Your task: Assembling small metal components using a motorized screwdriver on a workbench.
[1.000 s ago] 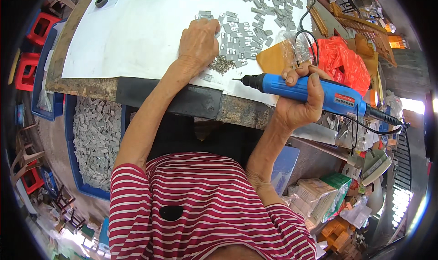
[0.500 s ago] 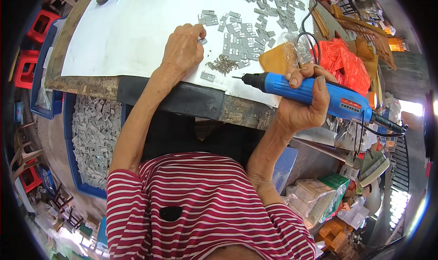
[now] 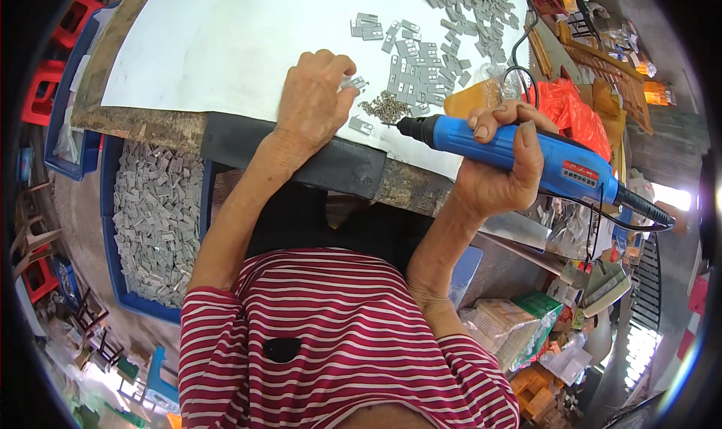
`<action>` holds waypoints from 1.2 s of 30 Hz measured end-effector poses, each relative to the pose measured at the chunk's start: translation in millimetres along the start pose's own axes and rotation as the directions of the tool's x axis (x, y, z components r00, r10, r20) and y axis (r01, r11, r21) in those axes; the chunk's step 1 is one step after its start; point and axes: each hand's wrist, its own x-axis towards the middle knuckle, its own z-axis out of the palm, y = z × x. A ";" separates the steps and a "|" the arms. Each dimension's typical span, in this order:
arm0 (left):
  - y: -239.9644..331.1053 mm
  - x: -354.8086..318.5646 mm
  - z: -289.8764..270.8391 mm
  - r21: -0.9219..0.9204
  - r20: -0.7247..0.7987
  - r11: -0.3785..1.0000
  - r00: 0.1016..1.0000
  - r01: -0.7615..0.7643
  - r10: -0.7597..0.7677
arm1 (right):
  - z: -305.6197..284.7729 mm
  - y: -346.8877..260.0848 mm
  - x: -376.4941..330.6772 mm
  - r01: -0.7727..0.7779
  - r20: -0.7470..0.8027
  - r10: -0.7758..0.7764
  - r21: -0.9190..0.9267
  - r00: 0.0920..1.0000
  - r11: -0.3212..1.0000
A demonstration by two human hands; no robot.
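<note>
Power screwdriver (image 3: pixel 556 160), right of centre, looks hefty, rigid (grip mid-barrel): your right hand (image 3: pixel 498 179) wraps it; your left hand's (image 3: pixel 312 94) fingers lightly pinch a seemingly light grey plate (image 3: pixel 354 83).

Left of the left hand (image 3: pixel 314 94), the white sheet (image 3: pixel 203 60) leaves wide passage. Rightward, the heap of tiny parts (image 3: pixel 386 108), grey pieces (image 3: pixel 407 48) and blue electric screwdriver (image 3: pixel 489 144) obstruct.

A worn wooden table (image 3: pixel 143 132) spread with white paper (image 3: pixel 218 53). Near its front edge sits a heap of tiny metal parts (image 3: pixel 386 107) — flat grey pieces (image 3: pixel 410 66) cluster just beyond that heap, more lie farther beyond, and a tan sheet (image 3: pixel 468 100) rests to its right.
</note>
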 end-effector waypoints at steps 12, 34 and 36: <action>-6.8 -3.1 -1.0 0.010 0.057 1.000 0.998 0.023 -0.023 | 17.0 11.3 10.1 0.000 -0.068 0.003 0.035 0.998 0.999; -10.1 -8.2 -4.5 -0.060 0.007 0.996 0.998 0.059 -0.059 | 70.9 46.6 26.5 0.029 0.076 -0.019 -0.124 0.997 0.992; -10.1 -8.3 -4.1 -0.058 0.000 0.997 0.998 0.056 -0.056 | 72.0 47.0 26.0 0.016 0.078 -0.008 -0.101 0.997 0.995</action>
